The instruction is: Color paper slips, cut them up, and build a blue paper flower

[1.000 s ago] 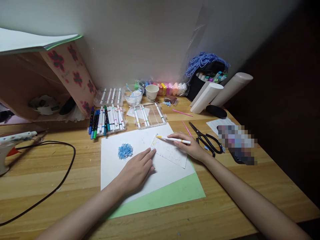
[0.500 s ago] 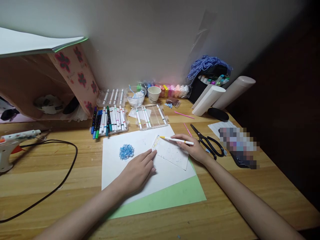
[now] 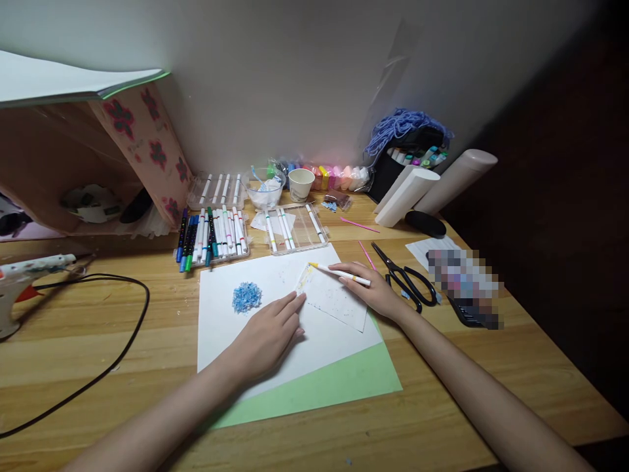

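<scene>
Yellow-tipped marker, tip pointing left, long axis slightly tilted

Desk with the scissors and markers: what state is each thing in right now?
Yellow marker: uncapped, in the right hand's grip
Left hand: resting on paper, fingers extended
Small paper: flat, marked with yellow
Scissors: lying down, handles spread apart
Blue shreds: heaped
Paper cup: upright, uncovered
Clear bowl: uncovered, holding white material
Green sheet: flat, partly covered
</scene>
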A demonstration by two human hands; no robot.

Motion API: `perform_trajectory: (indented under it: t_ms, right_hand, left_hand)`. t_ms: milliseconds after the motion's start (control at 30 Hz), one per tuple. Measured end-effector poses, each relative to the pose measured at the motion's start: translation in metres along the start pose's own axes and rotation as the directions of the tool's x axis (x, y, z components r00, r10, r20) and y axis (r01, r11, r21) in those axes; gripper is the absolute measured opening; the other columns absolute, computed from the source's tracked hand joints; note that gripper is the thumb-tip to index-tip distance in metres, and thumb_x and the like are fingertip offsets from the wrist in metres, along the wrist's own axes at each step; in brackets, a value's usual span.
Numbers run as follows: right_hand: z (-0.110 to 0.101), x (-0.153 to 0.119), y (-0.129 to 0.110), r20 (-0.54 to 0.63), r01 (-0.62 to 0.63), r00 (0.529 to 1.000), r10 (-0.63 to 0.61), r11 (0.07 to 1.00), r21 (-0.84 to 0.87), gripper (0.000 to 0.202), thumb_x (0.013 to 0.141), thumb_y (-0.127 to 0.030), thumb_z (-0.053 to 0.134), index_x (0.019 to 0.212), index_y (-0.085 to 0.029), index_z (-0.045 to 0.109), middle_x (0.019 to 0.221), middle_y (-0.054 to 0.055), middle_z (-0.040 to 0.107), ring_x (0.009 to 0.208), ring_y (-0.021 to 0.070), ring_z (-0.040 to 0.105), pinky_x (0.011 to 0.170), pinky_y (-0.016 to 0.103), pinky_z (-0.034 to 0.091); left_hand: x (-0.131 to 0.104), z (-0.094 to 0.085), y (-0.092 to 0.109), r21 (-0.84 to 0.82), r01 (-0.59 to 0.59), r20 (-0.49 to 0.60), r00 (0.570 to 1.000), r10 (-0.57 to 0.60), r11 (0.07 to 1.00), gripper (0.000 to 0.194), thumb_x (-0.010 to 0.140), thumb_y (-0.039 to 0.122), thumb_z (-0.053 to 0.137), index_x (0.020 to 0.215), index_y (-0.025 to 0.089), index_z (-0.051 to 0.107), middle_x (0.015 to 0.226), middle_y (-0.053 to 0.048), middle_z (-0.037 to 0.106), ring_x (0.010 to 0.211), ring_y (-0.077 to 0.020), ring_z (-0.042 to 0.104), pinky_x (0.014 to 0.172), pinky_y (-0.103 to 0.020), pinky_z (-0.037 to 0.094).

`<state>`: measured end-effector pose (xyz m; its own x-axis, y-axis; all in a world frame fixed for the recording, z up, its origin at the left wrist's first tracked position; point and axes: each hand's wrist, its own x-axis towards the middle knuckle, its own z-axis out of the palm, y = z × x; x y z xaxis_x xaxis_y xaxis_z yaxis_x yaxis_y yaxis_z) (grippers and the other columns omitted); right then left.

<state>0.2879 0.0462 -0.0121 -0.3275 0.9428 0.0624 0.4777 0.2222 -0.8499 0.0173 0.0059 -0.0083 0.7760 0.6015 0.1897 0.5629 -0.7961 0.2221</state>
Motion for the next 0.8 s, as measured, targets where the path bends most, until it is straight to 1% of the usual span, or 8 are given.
perform_trajectory:
  t_ms: [67, 200, 367, 500, 567, 633, 733, 800]
  right_hand:
    - [0.0, 0.0, 0.001, -0.003, 0.008, 1.0, -0.008, 1.0, -0.001, 0.03, 0.091, -0.035, 0.049, 0.118, -0.029, 0.061, 0.122, 0.005, 0.062, 0.116, 0.0247, 0.053, 0.102, 0.042, 0.037]
    - [0.0, 0.001, 0.003, 0.03, 0.046, 0.999, -0.045, 0.998, -0.031, 0.029, 0.091, -0.034, 0.051, 0.118, -0.029, 0.062, 0.12, 0.005, 0.062, 0.116, 0.0238, 0.053, 0.101, 0.042, 0.037]
    - [0.0, 0.0, 0.005, 0.011, 0.072, 0.997, -0.071, 0.996, -0.054, 0.029, 0.092, -0.031, 0.05, 0.119, -0.031, 0.06, 0.119, 0.004, 0.062, 0.114, 0.0221, 0.054, 0.099, 0.04, 0.039]
    - [0.001, -0.007, 0.003, -0.015, 0.168, 0.985, -0.17, 0.98, -0.103, 0.028, 0.09, -0.026, 0.052, 0.117, -0.029, 0.062, 0.112, 0.006, 0.062, 0.11, 0.0218, 0.054, 0.097, 0.04, 0.041]
    - [0.003, -0.011, -0.001, 0.015, 0.224, 0.975, -0.224, 0.97, -0.094, 0.028, 0.09, -0.024, 0.054, 0.115, -0.028, 0.063, 0.108, 0.006, 0.062, 0.107, 0.0212, 0.054, 0.096, 0.039, 0.042]
    - [0.006, -0.015, -0.005, 0.077, 0.254, 0.966, -0.249, 0.965, -0.068, 0.028, 0.089, -0.023, 0.054, 0.115, -0.028, 0.063, 0.107, 0.006, 0.062, 0.106, 0.0205, 0.054, 0.095, 0.038, 0.043]
    - [0.009, -0.016, -0.009, 0.157, 0.249, 0.958, -0.239, 0.967, -0.049, 0.029, 0.089, -0.021, 0.054, 0.116, -0.027, 0.063, 0.107, 0.007, 0.061, 0.108, 0.0205, 0.054, 0.096, 0.038, 0.043]
    - [0.011, -0.015, -0.009, 0.175, 0.225, 0.961, -0.213, 0.973, -0.051, 0.029, 0.089, -0.021, 0.054, 0.117, -0.027, 0.063, 0.108, 0.008, 0.06, 0.108, 0.0206, 0.054, 0.096, 0.038, 0.043]
  left_hand:
    - [0.0, 0.001, 0.0, 0.0, -0.003, -0.006, 1.0, 0.003, 1.0, 0.028, 0.096, 0.027, 0.039, 0.105, 0.01, 0.06, 0.136, -0.015, 0.051, 0.128, -0.0289, 0.045, 0.101, -0.044, 0.047]
    - [0.0, 0.003, -0.001, -0.013, -0.002, -0.026, 1.0, 0.001, 1.0, 0.028, 0.096, 0.027, 0.039, 0.104, 0.011, 0.06, 0.137, -0.015, 0.051, 0.129, -0.0284, 0.045, 0.1, -0.045, 0.047]
    - [-0.001, 0.003, 0.0, -0.017, -0.007, -0.028, 1.0, 0.006, 1.0, 0.03, 0.096, 0.026, 0.04, 0.112, 0.009, 0.057, 0.137, -0.016, 0.05, 0.129, -0.0286, 0.045, 0.1, -0.045, 0.047]
    - [-0.001, 0.0, 0.001, -0.02, -0.036, -0.033, 0.999, 0.035, 0.999, 0.031, 0.096, 0.025, 0.04, 0.116, 0.008, 0.055, 0.136, -0.018, 0.05, 0.126, -0.0285, 0.048, 0.097, -0.045, 0.049]
    - [-0.001, -0.001, 0.003, -0.007, -0.061, -0.033, 0.998, 0.061, 0.998, 0.031, 0.096, 0.026, 0.039, 0.114, 0.008, 0.056, 0.136, -0.018, 0.051, 0.123, -0.0283, 0.051, 0.096, -0.044, 0.05]
    - [-0.001, -0.001, 0.004, 0.015, -0.081, -0.026, 0.996, 0.081, 0.997, 0.031, 0.096, 0.027, 0.039, 0.11, 0.007, 0.057, 0.134, -0.019, 0.052, 0.12, -0.0285, 0.054, 0.096, -0.043, 0.051]
    - [-0.001, 0.0, 0.005, 0.03, -0.082, -0.018, 0.996, 0.082, 0.996, 0.031, 0.096, 0.028, 0.038, 0.103, 0.006, 0.06, 0.132, -0.02, 0.054, 0.119, -0.0287, 0.055, 0.097, -0.042, 0.05]
    - [-0.001, 0.0, 0.005, 0.028, -0.075, -0.017, 0.997, 0.075, 0.997, 0.032, 0.096, 0.027, 0.038, 0.103, 0.006, 0.06, 0.13, -0.02, 0.055, 0.118, -0.0289, 0.055, 0.097, -0.042, 0.05]
